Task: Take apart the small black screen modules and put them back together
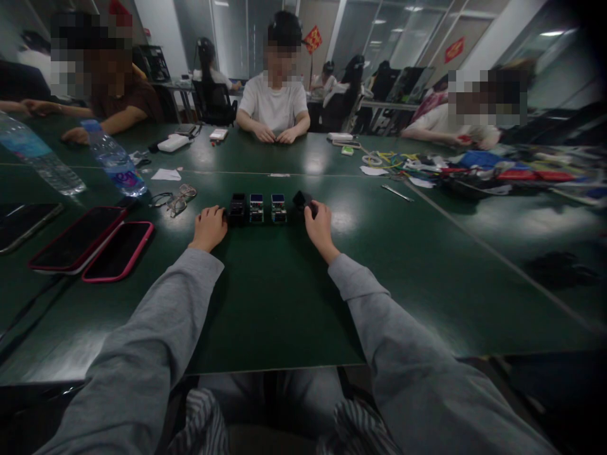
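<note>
A short row of small black box-like parts stands on the dark green table [284, 291]: a black one [237, 209] at the left, then two with blue faces [257, 208] [278, 208]. My left hand [209, 228] rests with curled fingers touching the left black part. My right hand [319, 226] grips another small black part [302, 201] at the right end of the row, tilted and slightly lifted. Grey sleeves cover both my arms.
Two phones in pink cases [118, 250] and a dark phone lie at the left, with glasses [176, 201] and two water bottles [114, 159]. Coloured cables and parts [474, 167] clutter the right. Three people sit across the table.
</note>
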{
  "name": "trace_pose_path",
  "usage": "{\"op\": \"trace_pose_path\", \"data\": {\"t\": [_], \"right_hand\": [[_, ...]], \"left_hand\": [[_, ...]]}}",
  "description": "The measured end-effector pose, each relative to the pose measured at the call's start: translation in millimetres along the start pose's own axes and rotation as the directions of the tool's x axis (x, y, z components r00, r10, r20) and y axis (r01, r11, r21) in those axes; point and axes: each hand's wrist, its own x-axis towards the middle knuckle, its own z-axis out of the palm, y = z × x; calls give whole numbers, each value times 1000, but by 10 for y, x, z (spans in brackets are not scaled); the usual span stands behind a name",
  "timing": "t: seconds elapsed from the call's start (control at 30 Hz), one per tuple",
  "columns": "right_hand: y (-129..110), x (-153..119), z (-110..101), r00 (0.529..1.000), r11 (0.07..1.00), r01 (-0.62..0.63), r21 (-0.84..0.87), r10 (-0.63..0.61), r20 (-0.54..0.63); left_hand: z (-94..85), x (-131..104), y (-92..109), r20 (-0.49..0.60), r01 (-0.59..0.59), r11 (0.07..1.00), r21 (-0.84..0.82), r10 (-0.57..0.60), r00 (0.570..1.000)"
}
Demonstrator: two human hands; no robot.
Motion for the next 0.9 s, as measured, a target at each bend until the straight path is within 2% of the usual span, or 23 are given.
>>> {"op": "trace_pose_path", "data": {"t": [0.17, 0.3, 0.57, 0.9], "right_hand": [[43, 34, -6, 995, 993, -97, 68, 98, -5], [34, 39, -37, 989, 989, -144, 47, 143, 25], [-59, -7, -44, 998, 998, -50, -47, 53, 46], [-25, -34, -25, 996, 990, 58, -129, -48, 80]], "left_hand": [[4, -1, -4, -7, -6, 1000, 2, 6, 1000], [4, -4, -1, -3, -1, 1000, 3, 1, 1000], [-1, -5, 4, -11, 3, 1000, -1, -3, 1000], [14, -12, -1, -19, -2, 1000, 6, 2, 1000]]}}
